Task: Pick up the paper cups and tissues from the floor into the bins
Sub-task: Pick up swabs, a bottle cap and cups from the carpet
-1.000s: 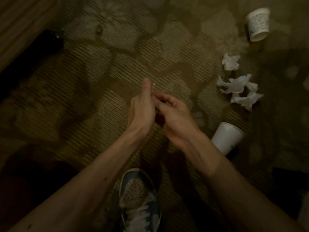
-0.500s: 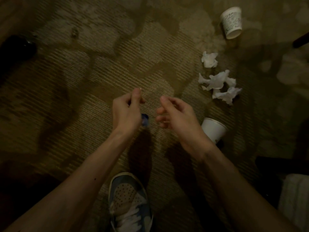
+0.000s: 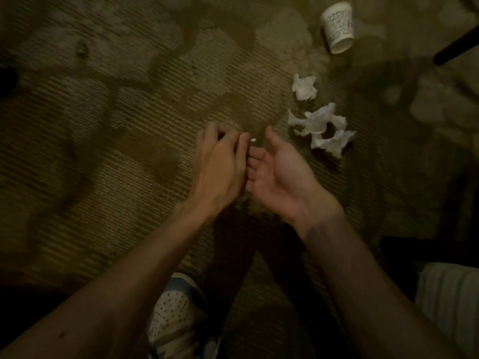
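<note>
A white paper cup with dark print lies on its side on the carpet at the upper right. Below it are three crumpled white tissues: one alone, and two close together. My left hand hovers mid-frame, back up and fingers curled, pinching a tiny white scrap at its fingertips. My right hand lies palm up beside it, fingers relaxed and touching the left hand's fingers. Both hands are left of the tissues and hold none. No bin is in view.
My blue and white shoe stands on the patterned carpet below the hands. A white ribbed object is at the lower right edge. A dark furniture leg crosses the top right corner.
The hands, apart half a second ago, have come together; the right hand has turned palm up. The view shifted, and the second cup by my right wrist is out of sight.
</note>
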Tool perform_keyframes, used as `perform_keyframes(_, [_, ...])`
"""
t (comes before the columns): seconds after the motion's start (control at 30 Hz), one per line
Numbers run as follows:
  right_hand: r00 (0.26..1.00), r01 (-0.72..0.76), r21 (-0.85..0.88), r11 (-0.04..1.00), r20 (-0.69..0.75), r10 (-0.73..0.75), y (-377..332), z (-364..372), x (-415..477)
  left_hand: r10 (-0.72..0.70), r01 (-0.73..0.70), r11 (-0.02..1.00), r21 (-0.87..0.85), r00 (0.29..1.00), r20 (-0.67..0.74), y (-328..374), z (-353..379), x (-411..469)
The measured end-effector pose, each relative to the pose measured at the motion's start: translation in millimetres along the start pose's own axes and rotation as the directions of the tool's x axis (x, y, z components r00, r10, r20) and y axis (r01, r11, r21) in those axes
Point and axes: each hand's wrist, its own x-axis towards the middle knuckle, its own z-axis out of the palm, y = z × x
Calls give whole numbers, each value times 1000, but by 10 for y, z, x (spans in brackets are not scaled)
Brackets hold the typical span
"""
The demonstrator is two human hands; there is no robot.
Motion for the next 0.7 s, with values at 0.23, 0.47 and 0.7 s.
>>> perform_keyframes(0.23, [953,140,-593,793,-135,-270,-278,-314,-24,46,-38,998,-47,983,175,-10,38,159])
perform_keyframes(0.47, [607,-80,-956,283,-272,-747,-616,-1054,406,-25,23,1000,11,963,267,-108,100,156])
perform_keyframes(0.7, [712,-179,-982,52,-166,-682,-631,-1179,901,-33,50,997,-58,964,263,-37,130,172])
